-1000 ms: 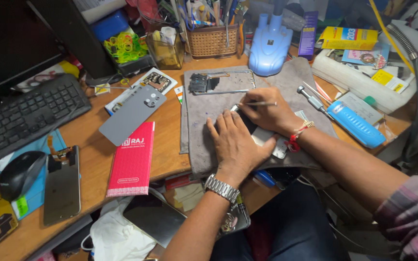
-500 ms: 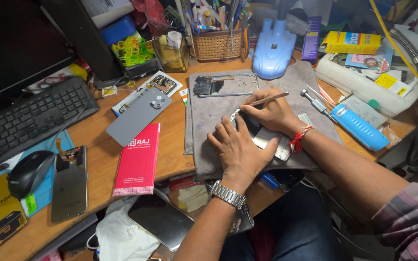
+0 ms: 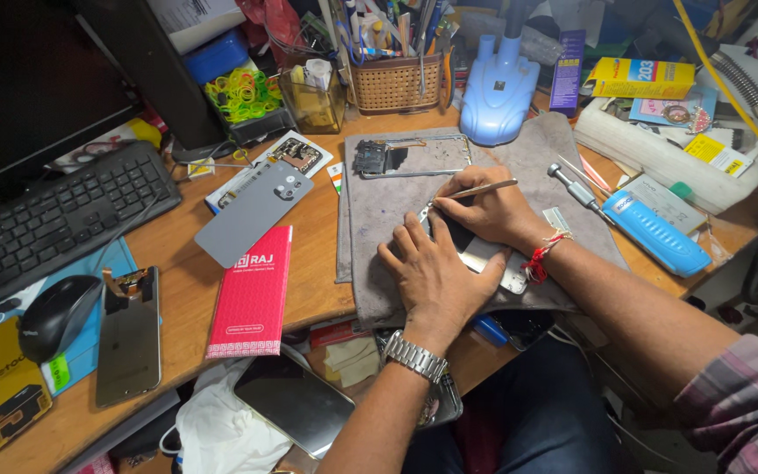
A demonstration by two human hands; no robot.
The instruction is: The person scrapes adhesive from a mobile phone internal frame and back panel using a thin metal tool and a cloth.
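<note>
Leftmost on the wooden bench [image 3: 177, 263] lay a black computer mouse [image 3: 53, 314], a grey phone with its back open [image 3: 129, 333] and a flat red box [image 3: 252, 291]. Then the left hand [image 3: 436, 276], with a metal wristwatch [image 3: 414, 355], pressed flat with fingers spread on the silver opened phone [image 3: 484, 256], which lay on a grey cloth mat [image 3: 379, 211]. The right hand [image 3: 484, 211] had its grip closed on a thin metal tool [image 3: 475, 190], its tip at the phone's upper edge. Further right lay a blue screwdriver handle [image 3: 655, 233].

Hands [image 3: 436, 272] on opened phone [image 3: 484, 254]
</note>
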